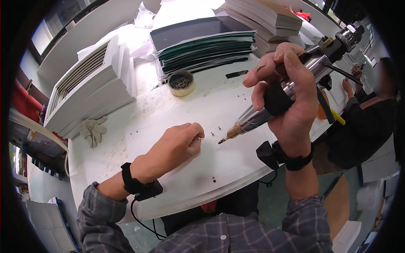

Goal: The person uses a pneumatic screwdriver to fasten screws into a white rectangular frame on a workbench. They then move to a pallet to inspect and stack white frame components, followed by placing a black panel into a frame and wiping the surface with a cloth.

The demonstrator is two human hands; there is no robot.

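Note:
My right hand [291, 88] is wrapped round a silver power screwdriver [257, 114] with a black sleeve, holding it slantwise. Its brass nose and bit point down and left, just above the white tabletop [168, 111]. Two small screws [219, 128] lie near the bit. Left of them, my left hand [181, 141] rests low over the white surface with its fingers curled in. Whatever may be inside those fingers is hidden. A round tub [189, 90] full of small screws sits farther back.
White slatted frames [90, 95] are stacked at the left, near a pale work glove [93, 130]. Behind the tub rises a stack of dark green-edged sheets [202, 48], with thick pale boards [265, 21] beyond. At the right, a person in dark clothes [358, 126] sits at the table.

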